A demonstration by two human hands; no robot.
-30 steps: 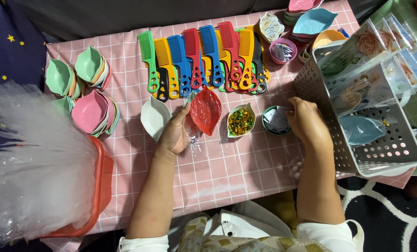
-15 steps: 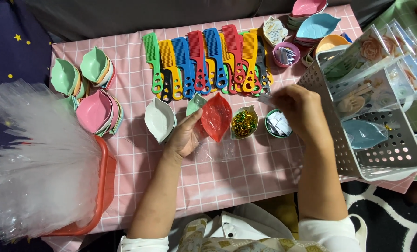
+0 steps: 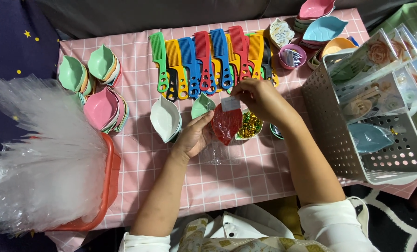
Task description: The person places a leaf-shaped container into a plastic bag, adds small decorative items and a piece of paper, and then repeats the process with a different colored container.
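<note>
Clamped around a red leaf-shaped dish (image 3: 226, 123), the left hand (image 3: 194, 136) holds it tilted above the surface (image 3: 246, 172), thumb and fingers closed on its lower edge, with a crinkled clear plastic bag (image 3: 220, 151) hanging from the same grip. Opposite it, the right hand (image 3: 260, 98) pinches a small pale card (image 3: 230, 103) between thumb and fingertips at the dish's upper tip, so both hands meet over the middle of the pink checked cloth. A mint green dish (image 3: 202, 105) shows just behind the red one, touching the left fingers. Beside them lies a white dish (image 3: 165, 118), and a small dish of gold and green wrapped sweets (image 3: 249, 127) sits just under the right wrist. Farther back runs a row of coloured combs (image 3: 208, 63). Stacks of green and pink dishes (image 3: 96, 93) stand to the left near a bundle of clear bags (image 3: 40, 154) in an orange tub. A white perforated basket (image 3: 376, 126) of packed sets stands at the right.
</note>
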